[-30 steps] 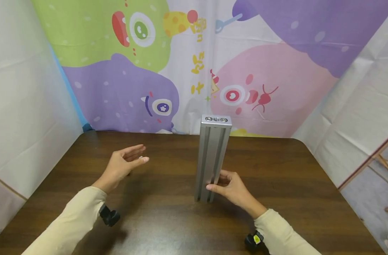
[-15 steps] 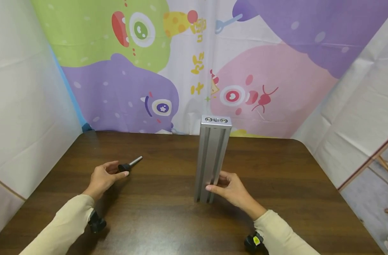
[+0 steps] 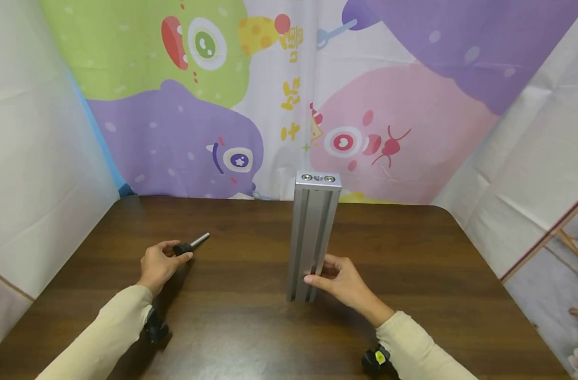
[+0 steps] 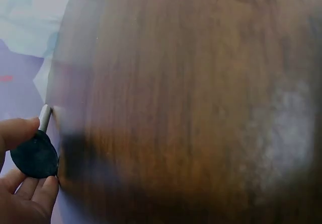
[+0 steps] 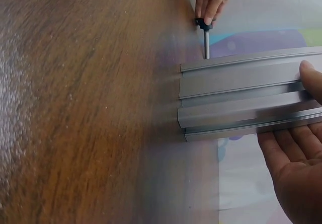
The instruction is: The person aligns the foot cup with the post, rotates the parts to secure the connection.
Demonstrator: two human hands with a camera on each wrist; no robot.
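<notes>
An upright aluminium extrusion stands on the table right of centre, grooved along its sides. Its top end shows a hole between two screws. My right hand grips its lower part, thumb on the near face and fingers around the right side. In the right wrist view the extrusion meets the tabletop at its lower end. On the left, my left hand pinches the black round base of a levelling foot, whose metal stud points away to the right. The disc-shaped base of the levelling foot faces the left wrist camera.
Both hands work over a dark wooden table. A cartoon-printed curtain hangs at its far edge, and pale cloth walls rise on either side. A black wrist camera sits on the left sleeve.
My left hand has moved down and left from above the table and now pinches the levelling foot, which it hid at first. My right hand keeps its grip on the extrusion.
</notes>
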